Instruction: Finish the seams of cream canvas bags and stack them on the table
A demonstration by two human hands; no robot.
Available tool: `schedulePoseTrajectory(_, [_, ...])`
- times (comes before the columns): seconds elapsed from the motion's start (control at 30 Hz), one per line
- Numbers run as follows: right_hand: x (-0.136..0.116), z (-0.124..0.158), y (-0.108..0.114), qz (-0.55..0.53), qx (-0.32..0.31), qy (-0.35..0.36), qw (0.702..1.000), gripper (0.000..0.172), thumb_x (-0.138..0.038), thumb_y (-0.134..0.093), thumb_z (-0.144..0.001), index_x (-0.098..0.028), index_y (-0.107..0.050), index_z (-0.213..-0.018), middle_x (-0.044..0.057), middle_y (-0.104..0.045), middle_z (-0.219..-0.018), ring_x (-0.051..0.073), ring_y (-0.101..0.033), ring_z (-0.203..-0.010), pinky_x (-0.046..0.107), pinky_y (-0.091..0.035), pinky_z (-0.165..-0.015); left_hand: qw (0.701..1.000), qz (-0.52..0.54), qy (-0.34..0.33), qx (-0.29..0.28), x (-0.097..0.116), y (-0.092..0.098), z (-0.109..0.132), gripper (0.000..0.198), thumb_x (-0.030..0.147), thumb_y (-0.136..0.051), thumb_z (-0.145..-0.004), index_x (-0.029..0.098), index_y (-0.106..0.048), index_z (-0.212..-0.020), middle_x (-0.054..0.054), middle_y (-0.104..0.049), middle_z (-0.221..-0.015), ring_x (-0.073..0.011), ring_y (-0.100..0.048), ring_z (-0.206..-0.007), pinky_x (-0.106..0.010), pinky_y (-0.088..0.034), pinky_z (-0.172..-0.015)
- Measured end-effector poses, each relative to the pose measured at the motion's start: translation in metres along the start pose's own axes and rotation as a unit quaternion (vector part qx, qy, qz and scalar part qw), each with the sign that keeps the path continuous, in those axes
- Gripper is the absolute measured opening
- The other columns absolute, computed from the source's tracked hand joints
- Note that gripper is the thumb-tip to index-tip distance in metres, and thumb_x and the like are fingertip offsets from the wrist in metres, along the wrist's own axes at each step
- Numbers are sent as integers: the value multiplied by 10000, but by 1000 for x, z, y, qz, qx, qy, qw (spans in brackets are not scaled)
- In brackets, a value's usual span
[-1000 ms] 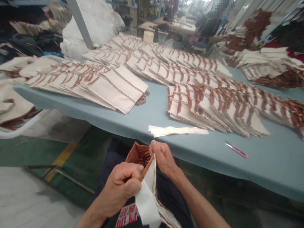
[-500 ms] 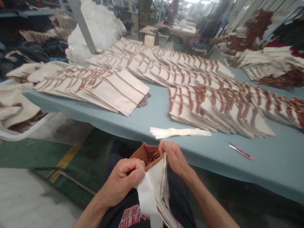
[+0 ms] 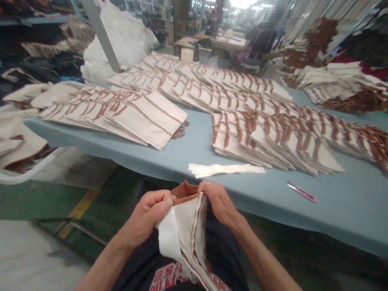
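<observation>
A cream fabric bag (image 3: 184,222) with a brown-trimmed opening hangs between my hands over my lap. My left hand (image 3: 153,212) is closed on the left part of its rim, thumb on top. From under that thumb a white strip (image 3: 169,236) droops down across the bag's front. On the right, my right hand (image 3: 218,202) pinches the rim at the corner where the side seam starts. The mouth of the bag gapes a little and shows brown lining. Its lower end trails toward my body, partly out of the frame.
A table with a blue-green cover (image 3: 200,141) carries rows of overlapping cream pieces (image 3: 257,137) with brown edging. White strips (image 3: 226,169) and pink-handled thread snips (image 3: 303,192) lie near its front edge. At left stands a white bin (image 3: 27,176) of fabric. A person (image 3: 263,40) sits far back.
My left hand has moved left and up along with the rim, so the bag's front is spread wider. The right hand has shifted slightly left. The view has moved a little.
</observation>
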State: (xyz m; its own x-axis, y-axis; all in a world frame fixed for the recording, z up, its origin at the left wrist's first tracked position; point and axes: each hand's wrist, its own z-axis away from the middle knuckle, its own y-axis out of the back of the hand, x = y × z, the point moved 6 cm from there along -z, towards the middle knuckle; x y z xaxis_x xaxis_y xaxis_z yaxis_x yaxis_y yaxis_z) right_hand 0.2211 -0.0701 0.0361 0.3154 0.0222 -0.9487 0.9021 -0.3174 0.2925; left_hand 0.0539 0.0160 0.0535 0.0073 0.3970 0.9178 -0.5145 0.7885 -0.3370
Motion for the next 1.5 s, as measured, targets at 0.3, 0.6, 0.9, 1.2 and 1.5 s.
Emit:
schedulePoseTrajectory(0.3, [-32, -3, 5, -6, -7, 40, 999, 473, -562, -434, -1070, -212, -513, -762, -34, -464, -685, 137, -406, -626, 269, -330, -599, 996, -49, -64, 30, 25, 35, -14, 548, 606, -718, -851, 185, -451, -625, 48, -418, -623, -101, -327, -558, -218, -255, -508])
schedulePoseTrajectory(0.6, [-63, -11, 19, 31, -55, 31, 998, 331, -360, -516, -1044, -207, -507, -750, -39, -473, -686, 127, -411, -634, 254, -325, -595, 896, -407, -166, -65, 71, 8, -36, 222, 324, -593, -933, 164, -708, -830, -9, -683, -817, -160, -607, -785, -238, -443, -726])
schedulePoseTrajectory(0.9, [-83, -9, 15, 74, -81, 45, 993, 308, -301, -510, -1022, -205, -504, -729, -46, -483, -669, 118, -411, -621, 246, -322, -599, 859, -436, -257, -79, 74, -31, -18, 113, 122, -589, -912, 170, -690, -895, 22, -724, -831, -96, -627, -741, -177, -457, -731])
schedulePoseTrajectory(1.2, [-79, -1, 13, 80, -87, 35, 992, 296, -286, -510, -1021, -202, -533, -738, -44, -504, -666, 120, -435, -616, 257, -326, -616, 828, -472, -292, -75, 68, -42, -14, 152, 94, -557, -926, 180, -644, -837, 41, -686, -764, -90, -567, -679, -187, -416, -691])
schedulePoseTrajectory(1.5, [-75, 5, 9, 121, -84, 28, 989, 75, -235, -635, -902, -190, -620, -844, -1, -623, -790, 146, -532, -707, 268, -361, -656, 877, -433, -199, -62, 55, -36, -17, 213, 151, -463, -907, 185, -544, -713, 61, -542, -643, -89, -468, -587, -201, -353, -592])
